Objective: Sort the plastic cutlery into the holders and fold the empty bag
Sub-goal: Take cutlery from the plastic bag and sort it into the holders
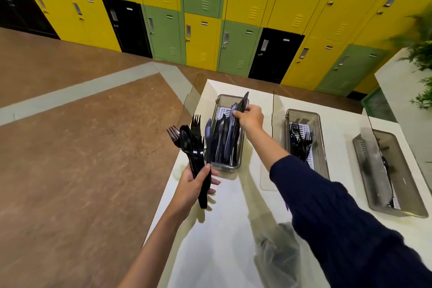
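Left hand (196,183) is curled round a bunch of black forks and spoons (192,141), gripping them by the handles. It is held off the counter's left edge, heads pointing up and away. Right hand (250,116), arm in a dark blue sleeve (339,217), reaches over the left holder (225,167). Its fingertips pinch a black knife (243,100) above that holder's far end.

Three smoky clear holders sit in a row across the white counter (229,217):
- The left holder, near the left edge, is packed with black knives (222,138) standing tilted.
- The middle holder (304,112) has a few black forks (300,140).
- The right holder (397,211), toward the right edge, has a black spoon (385,166); how many more are in it cannot be told, as that part is blurred.

A clear crumpled bag (275,259) lies at the counter's near edge, partly under the right sleeve.

Beyond the counter are a brown floor (81,147), yellow, green and black lockers (233,18), and a green plant (420,54) at far right.
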{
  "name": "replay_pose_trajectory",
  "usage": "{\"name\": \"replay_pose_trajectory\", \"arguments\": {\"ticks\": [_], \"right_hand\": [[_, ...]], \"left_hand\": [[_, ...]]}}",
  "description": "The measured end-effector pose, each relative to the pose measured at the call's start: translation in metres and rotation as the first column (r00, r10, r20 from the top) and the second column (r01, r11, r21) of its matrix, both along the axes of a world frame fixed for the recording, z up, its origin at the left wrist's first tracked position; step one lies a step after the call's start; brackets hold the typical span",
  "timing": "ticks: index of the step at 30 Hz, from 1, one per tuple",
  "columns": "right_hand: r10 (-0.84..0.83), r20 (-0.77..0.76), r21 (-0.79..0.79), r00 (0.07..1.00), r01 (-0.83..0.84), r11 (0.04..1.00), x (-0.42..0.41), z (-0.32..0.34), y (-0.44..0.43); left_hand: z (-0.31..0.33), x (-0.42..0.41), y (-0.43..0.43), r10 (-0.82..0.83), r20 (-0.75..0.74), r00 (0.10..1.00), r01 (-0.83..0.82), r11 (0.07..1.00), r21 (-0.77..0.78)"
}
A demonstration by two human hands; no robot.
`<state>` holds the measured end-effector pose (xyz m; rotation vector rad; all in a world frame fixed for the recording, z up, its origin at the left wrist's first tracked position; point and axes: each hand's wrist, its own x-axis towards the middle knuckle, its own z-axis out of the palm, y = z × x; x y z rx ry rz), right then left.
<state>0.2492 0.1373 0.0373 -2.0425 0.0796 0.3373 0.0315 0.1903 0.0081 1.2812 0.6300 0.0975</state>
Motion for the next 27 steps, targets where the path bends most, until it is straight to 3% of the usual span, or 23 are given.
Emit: {"name": "replay_pose_trajectory", "arguments": {"ticks": [15,19,22,24,27], "right_hand": [[0.013,0.008,-0.193,1.000,-0.011,0.981,0.022,-0.035,0.000],[0.087,-0.055,-0.245,0.995,-0.098,0.965,0.016,-0.033,0.000],[0.103,0.067,-0.260,0.992,-0.082,0.962,0.001,-0.022,0.000],[0.141,0.139,-0.189,0.980,-0.113,0.975,-0.015,-0.006,-0.005],[0.346,-0.093,0.078,0.934,-0.339,0.937,-0.041,0.016,-0.018]], "left_hand": [[-0.008,0.012,-0.002,-0.001,-0.024,1.000,0.000,1.000,-0.021],[-0.008,0.012,-0.004,0.000,-0.034,0.999,0.000,1.000,-0.015],[-0.005,0.012,-0.005,-0.005,-0.016,1.000,0.005,1.000,-0.010],[-0.002,0.012,-0.007,-0.017,-0.006,1.000,0.016,1.000,-0.014],[0.000,0.013,-0.007,-0.031,-0.016,0.999,0.031,0.999,-0.030]]}}
